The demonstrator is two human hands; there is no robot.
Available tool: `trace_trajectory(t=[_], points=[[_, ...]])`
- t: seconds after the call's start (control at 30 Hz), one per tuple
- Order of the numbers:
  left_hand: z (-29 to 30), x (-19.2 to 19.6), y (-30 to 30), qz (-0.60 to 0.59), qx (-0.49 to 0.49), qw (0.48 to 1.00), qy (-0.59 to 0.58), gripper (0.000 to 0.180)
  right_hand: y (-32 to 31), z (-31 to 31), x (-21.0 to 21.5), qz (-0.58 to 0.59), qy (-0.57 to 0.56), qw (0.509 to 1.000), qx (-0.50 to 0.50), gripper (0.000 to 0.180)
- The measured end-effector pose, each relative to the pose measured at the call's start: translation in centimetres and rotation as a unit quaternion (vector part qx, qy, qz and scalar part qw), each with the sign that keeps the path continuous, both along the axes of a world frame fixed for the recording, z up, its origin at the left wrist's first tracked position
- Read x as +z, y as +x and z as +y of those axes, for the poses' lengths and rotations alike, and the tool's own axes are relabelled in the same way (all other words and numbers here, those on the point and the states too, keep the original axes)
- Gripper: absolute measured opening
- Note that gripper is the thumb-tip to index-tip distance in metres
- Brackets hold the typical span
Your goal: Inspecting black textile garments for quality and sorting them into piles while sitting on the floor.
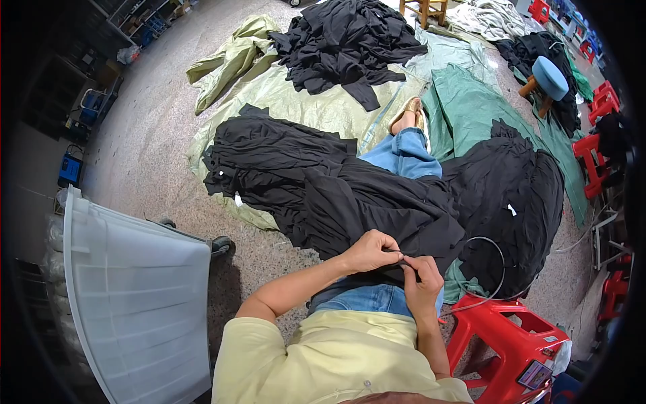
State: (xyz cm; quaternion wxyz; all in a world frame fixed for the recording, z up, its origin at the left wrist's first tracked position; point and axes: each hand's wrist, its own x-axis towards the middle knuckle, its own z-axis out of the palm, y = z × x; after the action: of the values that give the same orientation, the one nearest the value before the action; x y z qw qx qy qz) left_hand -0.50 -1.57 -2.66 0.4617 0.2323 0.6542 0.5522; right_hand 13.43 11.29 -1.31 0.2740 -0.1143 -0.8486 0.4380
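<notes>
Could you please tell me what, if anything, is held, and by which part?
The left hand and right hand pinch black cloth by a narrow edge or fold; which, I cannot tell.

The black cloth [387, 209] was plain and creased, with a small bit of it pinched between the left fingers [383, 240] and right fingers [408, 261]. Just beyond the fingers it spread out loosely in soft, uneven wrinkles, lying rumpled rather than folded.

black cloth [363, 202], red stool [501, 331]
</notes>
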Motion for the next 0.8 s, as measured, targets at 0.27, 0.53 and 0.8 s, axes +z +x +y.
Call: trace_trajectory(t=[0.27,0.53,0.8], points=[[-0.3,0.2,1.6,0.135,0.019,0.990,0.031,0.021,0.5,0.1,-0.8,-0.016,-0.017,1.000,0.007,0.020],[-0.6,-0.8,1.1,0.076,-0.008,0.995,0.057,0.023,0.4,0.1,-0.8,0.019,-0.010,1.000,0.011,0.020],[-0.6,-2.1,1.5,-0.066,0.039,0.995,0.070,0.024,0.4,0.1,-0.9,0.013,-0.004,1.000,0.018,0.021]])
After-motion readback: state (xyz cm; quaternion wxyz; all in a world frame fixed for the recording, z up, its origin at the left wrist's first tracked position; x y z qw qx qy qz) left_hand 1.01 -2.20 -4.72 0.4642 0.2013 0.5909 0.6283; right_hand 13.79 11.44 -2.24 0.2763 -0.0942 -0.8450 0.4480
